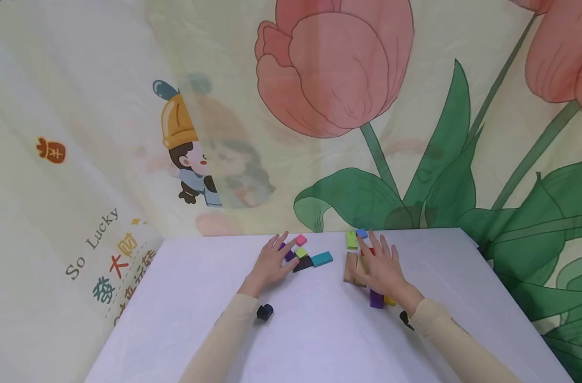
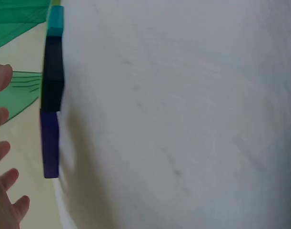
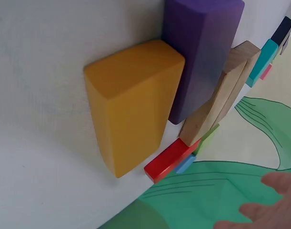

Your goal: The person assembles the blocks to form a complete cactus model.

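My left hand (image 1: 268,266) hovers with spread fingers beside a small group of blocks: purple (image 1: 289,256), pink (image 1: 301,240), lime green (image 1: 301,252), black (image 1: 302,264) and teal (image 1: 322,259). Above a second group my right hand (image 1: 384,272) is spread too, hiding part of it. Two wooden blocks (image 1: 350,267) stand there side by side, with a red block (image 3: 170,160), a green block (image 1: 351,240) and a blue block (image 1: 362,233) behind. Nearer are a purple block (image 1: 376,299) and an orange-yellow block (image 3: 133,107). Neither hand holds anything.
A white cloth covers the table (image 1: 319,340). Behind its far edge hangs a curtain (image 1: 243,32) printed with tulips and cartoon figures. Small black devices (image 1: 265,312) show at both wrists.
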Demonstrator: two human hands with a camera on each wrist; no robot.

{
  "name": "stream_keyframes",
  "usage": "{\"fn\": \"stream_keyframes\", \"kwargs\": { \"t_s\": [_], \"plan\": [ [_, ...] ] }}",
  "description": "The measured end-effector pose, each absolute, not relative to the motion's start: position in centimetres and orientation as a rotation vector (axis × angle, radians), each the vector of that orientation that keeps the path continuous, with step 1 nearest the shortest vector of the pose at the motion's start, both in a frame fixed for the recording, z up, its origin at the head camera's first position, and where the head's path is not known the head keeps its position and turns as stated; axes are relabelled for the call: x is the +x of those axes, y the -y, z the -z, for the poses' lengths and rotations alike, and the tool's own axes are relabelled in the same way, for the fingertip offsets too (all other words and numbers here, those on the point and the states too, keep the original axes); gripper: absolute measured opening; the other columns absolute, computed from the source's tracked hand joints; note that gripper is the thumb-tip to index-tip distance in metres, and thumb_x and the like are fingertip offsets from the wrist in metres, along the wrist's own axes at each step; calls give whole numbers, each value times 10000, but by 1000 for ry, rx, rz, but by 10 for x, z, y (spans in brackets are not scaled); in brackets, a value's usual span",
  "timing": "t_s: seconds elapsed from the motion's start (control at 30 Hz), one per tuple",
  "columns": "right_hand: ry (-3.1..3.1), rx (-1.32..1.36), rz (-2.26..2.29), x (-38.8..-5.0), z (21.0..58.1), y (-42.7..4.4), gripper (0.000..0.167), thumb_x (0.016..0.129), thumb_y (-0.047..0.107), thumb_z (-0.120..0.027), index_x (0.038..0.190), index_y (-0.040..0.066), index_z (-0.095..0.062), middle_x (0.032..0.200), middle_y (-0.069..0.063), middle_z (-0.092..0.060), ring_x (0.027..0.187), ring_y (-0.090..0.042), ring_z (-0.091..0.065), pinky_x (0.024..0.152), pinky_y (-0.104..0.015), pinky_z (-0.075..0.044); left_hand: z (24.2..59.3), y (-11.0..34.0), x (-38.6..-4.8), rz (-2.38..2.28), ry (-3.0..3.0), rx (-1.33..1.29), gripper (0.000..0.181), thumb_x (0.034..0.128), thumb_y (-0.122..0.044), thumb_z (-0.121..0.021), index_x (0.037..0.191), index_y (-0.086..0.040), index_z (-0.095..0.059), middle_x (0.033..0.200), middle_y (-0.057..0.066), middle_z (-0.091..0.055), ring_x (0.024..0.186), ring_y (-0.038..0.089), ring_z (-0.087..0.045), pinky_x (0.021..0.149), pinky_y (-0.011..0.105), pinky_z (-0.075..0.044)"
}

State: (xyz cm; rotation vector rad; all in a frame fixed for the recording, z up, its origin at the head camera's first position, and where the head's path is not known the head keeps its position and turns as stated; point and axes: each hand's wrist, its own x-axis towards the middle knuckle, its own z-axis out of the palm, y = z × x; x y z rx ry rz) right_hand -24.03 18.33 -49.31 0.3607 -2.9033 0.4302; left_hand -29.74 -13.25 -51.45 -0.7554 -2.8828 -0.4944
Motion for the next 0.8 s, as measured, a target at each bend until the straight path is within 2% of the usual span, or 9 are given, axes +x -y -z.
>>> {"fn": "stream_keyframes", "kwargs": {
  "t_s": [0.3,0.6,0.8],
  "plan": [
    [2950,389,-489,-238,496,-188,791,842,415,-718,1440,-26,-446,1547,-323,-232,1392,-579,-174,1054,-761,-141,525,130,-309,502,2930,-830,618,966,-477,-526,1502,-182,-437,1597,114,-285,1411,382,-294,1108,579,-290],
    [3001,378,-510,-242,501,-188,779,841,449,-712,1400,-45,-488,1531,-342,-252,1387,-578,-198,1055,-755,-161,526,129,-308,524,2834,-933,609,992,-510,-460,1484,-151,-454,1554,157,-345,1341,406,-355,1063,605,-325],
    [3060,374,-603,-248,500,-186,849,826,524,-710,1403,-55,-478,1528,-366,-218,1399,-578,-147,1071,-745,-125,527,128,-309,501,2868,-931,588,985,-469,-498,1471,-139,-475,1560,149,-342,1355,397,-338,1071,592,-323]
  ]
}}
